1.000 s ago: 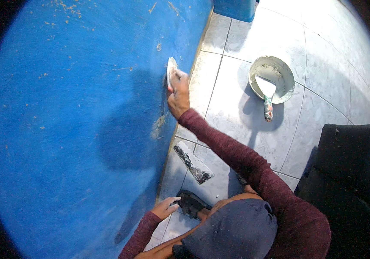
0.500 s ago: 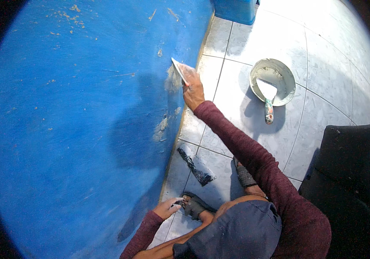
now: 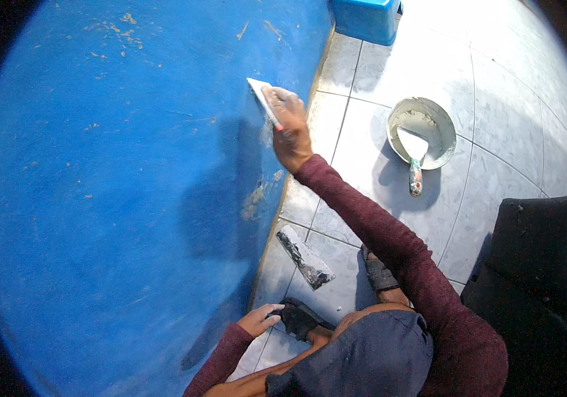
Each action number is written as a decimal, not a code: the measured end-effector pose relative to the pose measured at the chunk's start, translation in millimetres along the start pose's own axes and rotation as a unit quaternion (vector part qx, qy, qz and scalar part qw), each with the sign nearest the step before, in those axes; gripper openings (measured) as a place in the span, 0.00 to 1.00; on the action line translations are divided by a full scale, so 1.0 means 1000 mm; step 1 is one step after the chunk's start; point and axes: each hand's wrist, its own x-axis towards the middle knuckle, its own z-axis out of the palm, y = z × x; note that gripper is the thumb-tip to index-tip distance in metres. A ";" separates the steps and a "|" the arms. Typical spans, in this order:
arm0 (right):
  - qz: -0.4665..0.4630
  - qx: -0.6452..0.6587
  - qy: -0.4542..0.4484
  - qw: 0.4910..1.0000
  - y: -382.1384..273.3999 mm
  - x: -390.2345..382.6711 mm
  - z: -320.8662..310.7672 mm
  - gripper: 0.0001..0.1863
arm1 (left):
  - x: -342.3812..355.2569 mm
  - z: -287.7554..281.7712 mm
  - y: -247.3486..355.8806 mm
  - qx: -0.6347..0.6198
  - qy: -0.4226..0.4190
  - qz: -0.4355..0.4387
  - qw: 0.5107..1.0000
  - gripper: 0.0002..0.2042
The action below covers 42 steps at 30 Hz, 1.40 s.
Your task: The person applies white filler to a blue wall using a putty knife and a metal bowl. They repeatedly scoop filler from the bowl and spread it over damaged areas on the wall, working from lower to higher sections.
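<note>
A thin white spreader (image 3: 261,93) was gripped in the right hand (image 3: 288,126), at the wall's lower part, near its bottom edge. The fingers (image 3: 286,96), smeared with white, were closed over the spreader's side nearer the floor, and the blade was projected past them toward the blue wall (image 3: 111,198), with its pointed corner farthest from the wrist. Whether the whole edge was pressed to the wall could not be told. Below the hand, pale patches (image 3: 253,202) were seen on the wall.

The left hand (image 3: 257,321) was held near the foot of the wall, its whitened fingers loosely extended and parted; it was overlapped in view with a dark sandal (image 3: 296,319), and contact could not be judged.

On the tiled floor (image 3: 429,228), a wide, stained scraper (image 3: 304,258) was laid aslant just beside the wall's bottom edge, between the two hands. Farther from that edge, a round bucket (image 3: 449,149) was stood, coated inside with pale paste, and a putty knife (image 3: 413,144) was rested in it, its handle projected over the rim. A blue stool (image 3: 366,21) was placed beside the wall's far end.
</note>
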 end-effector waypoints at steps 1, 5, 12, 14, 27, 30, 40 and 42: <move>-0.007 -0.012 0.003 1.000 -0.004 -0.001 0.008 0.32 | -0.002 0.002 -0.004 0.001 -0.003 -0.005 1.000 0.21; -0.015 -0.038 -0.032 0.999 -0.013 -0.036 0.024 0.42 | -0.005 0.004 -0.006 0.005 -0.004 -0.014 1.000 0.22; 0.028 0.010 -0.062 0.998 -0.007 -0.065 -0.002 0.30 | 0.004 -0.013 0.020 0.044 0.002 -0.006 0.999 0.22; 0.083 -0.010 -0.023 0.996 0.004 -0.039 -0.002 0.24 | 0.002 -0.011 0.021 0.037 0.015 -0.002 0.999 0.22; 0.004 0.045 -0.121 0.992 -0.050 -0.031 -0.014 0.30 | -0.004 0.000 0.000 0.024 -0.005 -0.031 0.999 0.22; -0.017 0.060 -0.080 0.995 -0.058 -0.027 -0.008 0.37 | -0.004 -0.007 0.018 0.017 -0.008 -0.054 0.998 0.23; -0.101 0.011 -0.163 0.981 -0.050 -0.070 0.000 0.40 | -0.006 -0.005 0.005 0.028 0.005 0.011 1.000 0.22; -0.065 0.043 -0.113 0.991 -0.059 -0.063 -0.007 0.31 | -0.005 -0.006 0.002 0.040 0.005 0.004 0.999 0.22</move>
